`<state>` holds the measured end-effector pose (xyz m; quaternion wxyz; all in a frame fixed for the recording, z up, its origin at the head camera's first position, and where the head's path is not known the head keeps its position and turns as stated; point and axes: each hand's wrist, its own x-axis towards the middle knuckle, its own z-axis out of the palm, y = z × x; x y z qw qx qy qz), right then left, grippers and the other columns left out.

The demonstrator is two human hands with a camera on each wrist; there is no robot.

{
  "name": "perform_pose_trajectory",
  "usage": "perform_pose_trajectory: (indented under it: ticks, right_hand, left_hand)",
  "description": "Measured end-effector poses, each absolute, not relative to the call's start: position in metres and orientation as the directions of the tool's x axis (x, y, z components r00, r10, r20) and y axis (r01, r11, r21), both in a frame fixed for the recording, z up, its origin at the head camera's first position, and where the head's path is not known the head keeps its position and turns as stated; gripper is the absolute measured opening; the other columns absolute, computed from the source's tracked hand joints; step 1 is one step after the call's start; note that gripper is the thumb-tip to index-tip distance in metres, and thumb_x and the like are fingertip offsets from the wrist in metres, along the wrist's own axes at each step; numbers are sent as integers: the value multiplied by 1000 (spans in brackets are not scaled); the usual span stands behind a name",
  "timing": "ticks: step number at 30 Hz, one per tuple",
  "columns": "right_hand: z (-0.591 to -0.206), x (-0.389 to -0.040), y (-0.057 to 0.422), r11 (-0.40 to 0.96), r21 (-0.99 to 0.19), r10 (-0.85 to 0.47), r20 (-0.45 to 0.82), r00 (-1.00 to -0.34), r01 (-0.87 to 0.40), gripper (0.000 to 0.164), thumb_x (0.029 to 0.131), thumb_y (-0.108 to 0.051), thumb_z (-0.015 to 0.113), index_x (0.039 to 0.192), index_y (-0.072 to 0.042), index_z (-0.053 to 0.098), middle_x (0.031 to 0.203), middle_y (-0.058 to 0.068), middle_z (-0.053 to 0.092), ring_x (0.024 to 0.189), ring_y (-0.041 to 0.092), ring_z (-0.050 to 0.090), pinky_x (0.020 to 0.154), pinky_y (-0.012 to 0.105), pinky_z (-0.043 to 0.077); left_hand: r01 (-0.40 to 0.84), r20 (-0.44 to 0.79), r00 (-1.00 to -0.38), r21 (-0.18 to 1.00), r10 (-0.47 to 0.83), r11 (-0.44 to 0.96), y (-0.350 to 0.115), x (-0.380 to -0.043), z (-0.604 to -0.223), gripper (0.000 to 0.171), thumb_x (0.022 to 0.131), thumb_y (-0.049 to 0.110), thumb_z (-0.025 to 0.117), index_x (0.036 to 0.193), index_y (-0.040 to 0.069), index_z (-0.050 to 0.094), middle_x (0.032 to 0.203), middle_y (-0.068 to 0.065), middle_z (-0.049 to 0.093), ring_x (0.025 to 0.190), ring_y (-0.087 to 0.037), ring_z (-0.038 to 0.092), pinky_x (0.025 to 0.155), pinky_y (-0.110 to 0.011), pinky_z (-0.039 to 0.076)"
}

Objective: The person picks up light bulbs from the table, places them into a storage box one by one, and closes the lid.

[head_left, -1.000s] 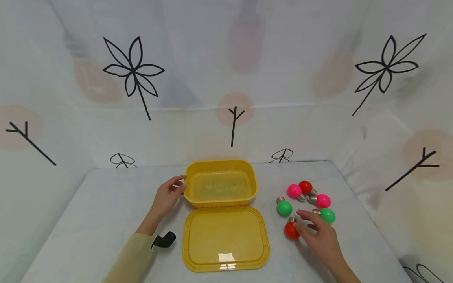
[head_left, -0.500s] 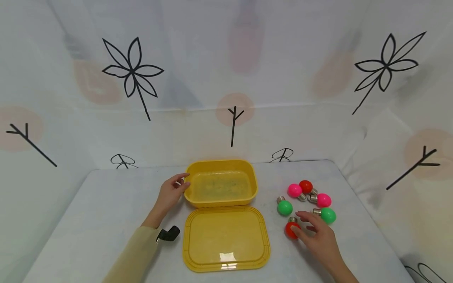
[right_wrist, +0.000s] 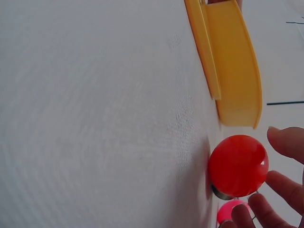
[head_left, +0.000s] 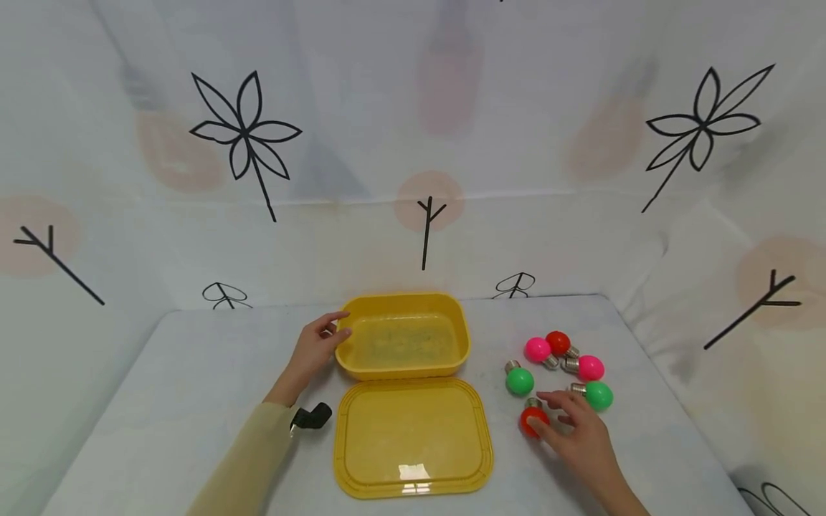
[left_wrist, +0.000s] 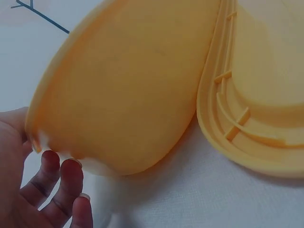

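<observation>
Right wrist view: there's the red bulb (right_wrist: 237, 166) lying on the white tabletop (right_wrist: 95, 118), your right hand (head_left: 578, 433) unclenched around it, thumb clear. Head view: your left hand (head_left: 312, 351) meets the yellow box (head_left: 403, 373); whether it grips, I can't tell. Yellow lid (head_left: 413, 437) nearer you, more bulbs (head_left: 519, 382) beyond the red one, then white cloth walls (head_left: 361, 244) bearing black leaf drawings (head_left: 244, 132).

Place: a screened-off table (head_left: 161, 401) is showing; the kind of room beyond is hiding from view.
Cloth (head_left: 535, 229): it is hanging pale behind the table and along both sides, creasing in folds.
Pattern: black leaf drawings (head_left: 244, 132) and twig drawings (head_left: 427, 229) are running across the cloth, with pale orange circles (head_left: 409, 204) appearing among them.
</observation>
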<state>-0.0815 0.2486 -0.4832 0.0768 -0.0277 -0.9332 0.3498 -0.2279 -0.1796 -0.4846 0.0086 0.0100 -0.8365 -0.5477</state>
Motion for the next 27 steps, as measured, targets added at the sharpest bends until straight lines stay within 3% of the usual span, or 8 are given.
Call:
perform_pose_trajectory:
  ticks: [7,27]
  right_hand:
    - [-483,-77,244,739,-670,120,24,-992,73,53,76,-29,87,121,-8,67,113,9,54,105,28,54,86,47,55]
    - [-489,-77,244,714,-678,156,-89,-984,174,53,75,-20,88,121,-5,66,116,12,52,109,33,53,85,47,56]
  left_hand:
    - [-7,-1,-1000,929,-15,369,-180,-229,-490,39,93,20,71,131,15,65,95,-8,49,75,-21,45,55,-23,36]
    - [-26,-22,-1000,923,-16,383,-176,-230,-488,45,91,17,73,134,17,64,89,-7,49,71,-19,44,54,-22,36]
